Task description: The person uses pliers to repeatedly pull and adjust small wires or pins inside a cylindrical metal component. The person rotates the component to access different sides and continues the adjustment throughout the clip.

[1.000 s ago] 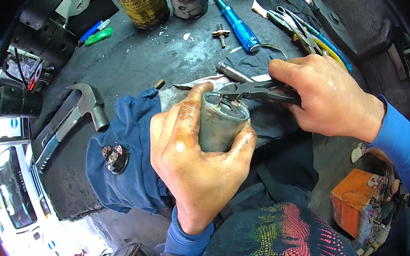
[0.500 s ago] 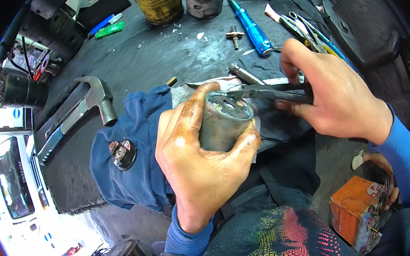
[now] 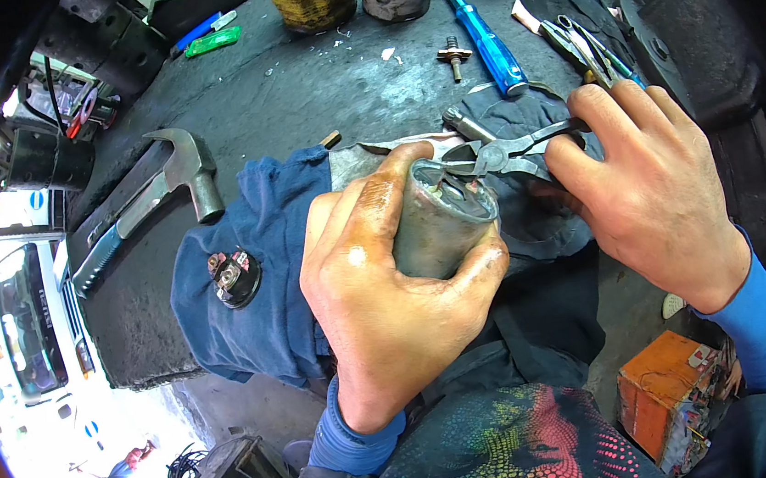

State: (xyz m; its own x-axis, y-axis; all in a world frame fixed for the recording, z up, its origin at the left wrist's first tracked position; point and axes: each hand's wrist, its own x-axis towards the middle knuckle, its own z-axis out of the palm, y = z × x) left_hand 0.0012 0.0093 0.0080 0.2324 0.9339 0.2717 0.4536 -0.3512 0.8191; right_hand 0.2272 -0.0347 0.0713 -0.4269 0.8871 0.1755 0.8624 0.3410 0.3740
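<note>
A grey, open-topped metal cylinder (image 3: 439, 243) is held at the centre of the view, clamped in the left hand (image 3: 397, 284), its rim tilted slightly. At its two o'clock, grey metal pliers (image 3: 497, 156) are gripped by the right hand (image 3: 650, 186), their tips placed at the rim. Toward nine o'clock, a round black cap with metal terminals (image 3: 238, 281) is carried by a crumpled blue cloth (image 3: 290, 322). A blue-handled screwdriver (image 3: 486, 45) is laid toward one o'clock on the dark surface (image 3: 295, 91).

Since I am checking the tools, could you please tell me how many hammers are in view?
1: the claw hammer on the dark bench, to the upper left of the blue cloth. Others may be hidden.
</note>
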